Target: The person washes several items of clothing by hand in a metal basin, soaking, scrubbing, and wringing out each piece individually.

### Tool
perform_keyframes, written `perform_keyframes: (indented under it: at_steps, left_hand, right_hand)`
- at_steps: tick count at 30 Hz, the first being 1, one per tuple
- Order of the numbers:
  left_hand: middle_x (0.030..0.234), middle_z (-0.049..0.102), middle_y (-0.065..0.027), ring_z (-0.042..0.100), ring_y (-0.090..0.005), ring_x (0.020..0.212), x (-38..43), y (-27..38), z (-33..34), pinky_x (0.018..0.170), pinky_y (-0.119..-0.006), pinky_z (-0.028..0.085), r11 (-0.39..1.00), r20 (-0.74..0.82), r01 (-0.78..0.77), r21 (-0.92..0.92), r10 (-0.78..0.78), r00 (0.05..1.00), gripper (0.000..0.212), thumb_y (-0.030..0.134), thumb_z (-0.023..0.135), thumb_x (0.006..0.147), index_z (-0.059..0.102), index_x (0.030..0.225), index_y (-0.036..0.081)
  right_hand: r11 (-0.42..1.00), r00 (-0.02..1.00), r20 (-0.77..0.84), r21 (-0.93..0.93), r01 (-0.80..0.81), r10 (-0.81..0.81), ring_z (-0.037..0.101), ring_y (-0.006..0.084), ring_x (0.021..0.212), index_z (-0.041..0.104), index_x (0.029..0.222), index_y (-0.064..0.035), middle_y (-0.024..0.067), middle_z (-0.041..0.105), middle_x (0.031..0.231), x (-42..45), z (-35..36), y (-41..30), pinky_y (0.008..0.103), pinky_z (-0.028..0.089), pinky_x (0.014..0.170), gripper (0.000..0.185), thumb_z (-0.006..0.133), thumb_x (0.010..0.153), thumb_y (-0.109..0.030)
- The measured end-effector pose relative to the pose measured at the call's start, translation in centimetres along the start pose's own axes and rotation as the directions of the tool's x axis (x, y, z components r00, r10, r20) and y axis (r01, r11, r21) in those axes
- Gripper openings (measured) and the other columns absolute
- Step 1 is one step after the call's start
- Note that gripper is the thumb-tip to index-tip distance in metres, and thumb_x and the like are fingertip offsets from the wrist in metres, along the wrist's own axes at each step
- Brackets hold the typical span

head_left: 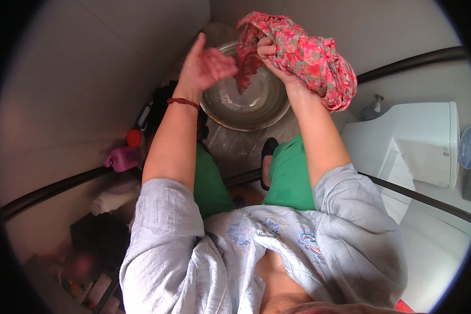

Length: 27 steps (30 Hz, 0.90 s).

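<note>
A bunched cloth with a pink and red floral print [298,51] is gripped in my right hand [271,55], its folds lying over the wrist and forearm. One reddish end hangs down above a round metal basin [219,108] on the floor. My left hand [210,66], blurred, is raised at the basin's left side with the thumb spread and nothing held. Its fingertips are close to the hanging end; whether they touch it I cannot tell. Liquid appears to lie in the basin, and my right wrist looks wet.
A white toilet [420,129] stands to the right beyond a dark rail [412,196]. Left along the wall are a purple jug [125,159], a red lid [134,138], a dark blue bottle [144,117] and a white bottle [112,201]. Walls close in ahead and left.
</note>
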State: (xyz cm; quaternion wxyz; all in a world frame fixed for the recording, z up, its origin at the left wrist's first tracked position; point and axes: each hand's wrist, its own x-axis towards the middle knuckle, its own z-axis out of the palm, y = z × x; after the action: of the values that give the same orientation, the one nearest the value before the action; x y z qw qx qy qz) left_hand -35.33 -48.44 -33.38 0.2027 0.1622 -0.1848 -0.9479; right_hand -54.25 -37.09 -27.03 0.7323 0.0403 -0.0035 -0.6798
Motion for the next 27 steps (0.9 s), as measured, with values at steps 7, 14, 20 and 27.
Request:
perform_keyframes:
  at_steps: [7, 14, 20, 27]
  left_hand:
    - [0.128, 0.049, -0.0235, 0.057, -0.0385, 0.108, 1.5, -5.8, 4.9, 0.089, -0.056, 0.046, 0.982, 0.213, 0.157, 0.107, -0.177, 0.961, 0.106, 0.088, 0.036, 0.066, 0.046, 0.127, 0.002]
    - [0.125, 0.053, -0.012, 0.051, -0.0272, 0.115, 1.2, -2.0, 3.7, 0.097, -0.045, 0.043, 0.914, 0.222, -0.321, -0.249, 0.377, 0.899, 0.038, 0.027, 0.051, 0.093, 0.048, 0.123, 0.004]
    - [0.083, 0.066, -0.0079, 0.063, -0.0246, 0.075, 3.4, 0.4, 0.5, 0.07, -0.039, 0.052, 0.855, -0.206, -0.225, 0.467, 0.353, 0.913, 0.014, 0.014, 0.059, 0.087, 0.064, 0.092, 0.002]
    - [0.087, 0.065, -0.0212, 0.065, -0.0321, 0.085, 3.1, -0.5, 1.6, 0.071, -0.04, 0.048, -0.637, 0.306, 0.041, 0.77, 0.425, 0.852, 0.02, 0.019, 0.05, 0.082, 0.066, 0.09, 0.008]
  right_hand:
    - [0.998, 0.993, 0.099, 0.031, -0.061, 0.057, 0.046, 0.0218, 0.081, 0.055, 0.091, -0.0043, 0.007, 0.052, 0.085, -0.3, 0.0, 2.6, 0.0318, 0.043, 0.061, 0.021, 0.053, 0.083, -0.024]
    - [0.875, 0.993, -0.119, -0.48, -0.069, 0.014, 0.047, 0.0205, 0.074, 0.056, 0.091, -0.0035, 0.0072, 0.052, 0.082, -2.8, -2.7, 6.9, 0.0311, 0.043, 0.058, 0.022, 0.052, 0.085, -0.025]
    - [0.748, 0.985, -0.162, -0.66, -0.068, -0.053, 0.048, 0.0202, 0.072, 0.056, 0.091, -0.0031, 0.0072, 0.052, 0.081, -2.0, -2.3, 5.5, 0.0309, 0.043, 0.057, 0.023, 0.052, 0.085, -0.026]
    - [0.712, 0.969, -0.226, -0.697, -0.085, -0.105, 0.048, 0.0197, 0.069, 0.056, 0.091, -0.0025, 0.0072, 0.053, 0.079, -2.1, -3.0, 5.7, 0.0306, 0.042, 0.056, 0.025, 0.052, 0.086, -0.027]
